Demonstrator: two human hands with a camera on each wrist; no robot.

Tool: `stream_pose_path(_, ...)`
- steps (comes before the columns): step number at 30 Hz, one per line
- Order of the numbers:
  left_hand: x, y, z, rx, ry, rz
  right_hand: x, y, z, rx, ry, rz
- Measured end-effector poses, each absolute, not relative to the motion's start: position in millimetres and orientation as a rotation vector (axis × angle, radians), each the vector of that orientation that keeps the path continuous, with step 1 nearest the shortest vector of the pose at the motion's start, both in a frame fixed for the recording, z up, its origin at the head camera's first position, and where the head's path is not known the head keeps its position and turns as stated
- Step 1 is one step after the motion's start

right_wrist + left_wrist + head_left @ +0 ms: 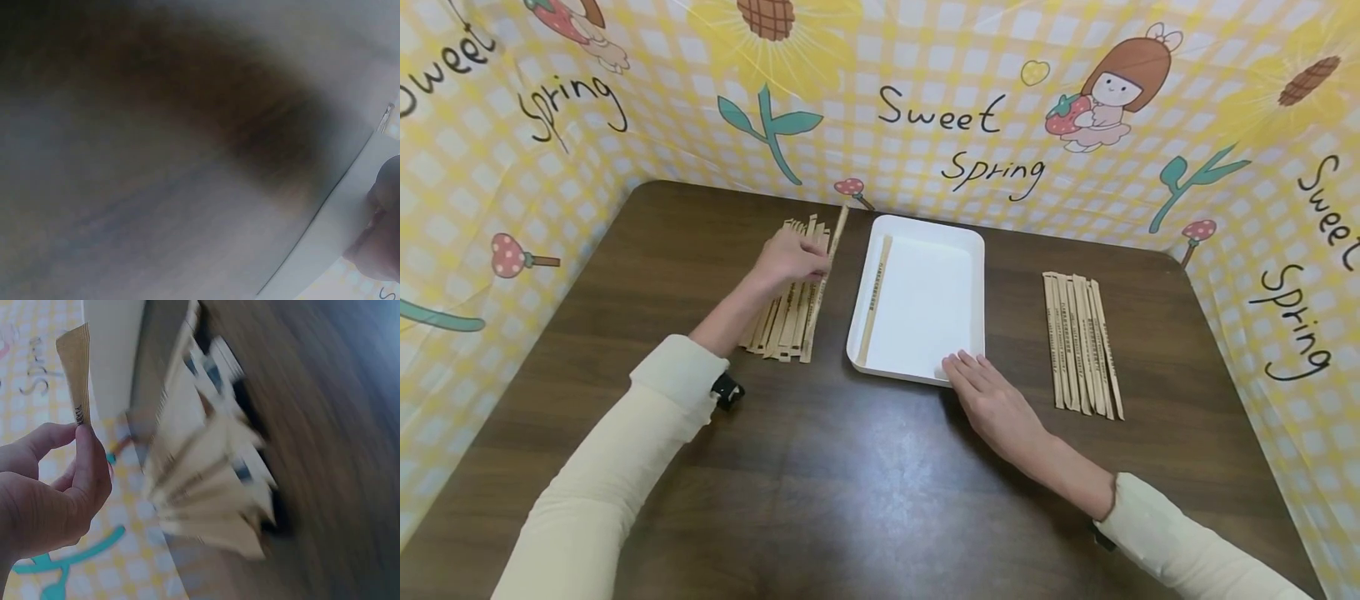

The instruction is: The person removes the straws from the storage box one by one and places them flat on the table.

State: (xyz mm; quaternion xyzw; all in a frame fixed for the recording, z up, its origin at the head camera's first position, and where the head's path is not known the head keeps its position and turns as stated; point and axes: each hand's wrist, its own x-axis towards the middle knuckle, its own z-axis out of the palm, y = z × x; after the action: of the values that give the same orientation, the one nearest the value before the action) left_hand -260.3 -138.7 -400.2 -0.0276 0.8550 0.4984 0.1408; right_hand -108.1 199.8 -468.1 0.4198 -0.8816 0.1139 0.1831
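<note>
My left hand (790,257) pinches a long, thin brown paper-wrapped stick (76,369) between thumb and fingers. Under that hand lies a loose pile of similar paper-wrapped sticks (772,329), fanned out in the left wrist view. A white rectangular tray (932,292) is at the middle of the table, with one wrapped stick (874,300) lying along its left side. Straight fingers of my right hand (996,408) rest at the tray's near right corner. The right wrist view is mostly blurred, with part of the right hand (381,231) at its edge.
Several more wrapped sticks (1078,346) lie side by side to the right of the tray. The dark wooden table (850,492) is bordered at the back and sides by a yellow checked cloth (910,50) with printed flowers and lettering.
</note>
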Motion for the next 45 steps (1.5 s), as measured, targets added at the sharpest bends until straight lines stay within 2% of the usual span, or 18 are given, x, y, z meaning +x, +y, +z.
stream_pose_path(14, -259.0, -179.9, -412.7, -0.218, 2.532, 1.334, -106.8, 199.6, -468.5, 1.18, -2.484, 0.331)
stream_pose_path(45, -258.8, -186.2, -414.5, -0.106, 2.748, 1.105, -108.5, 199.3, -469.3, 1.182, -2.483, 0.323)
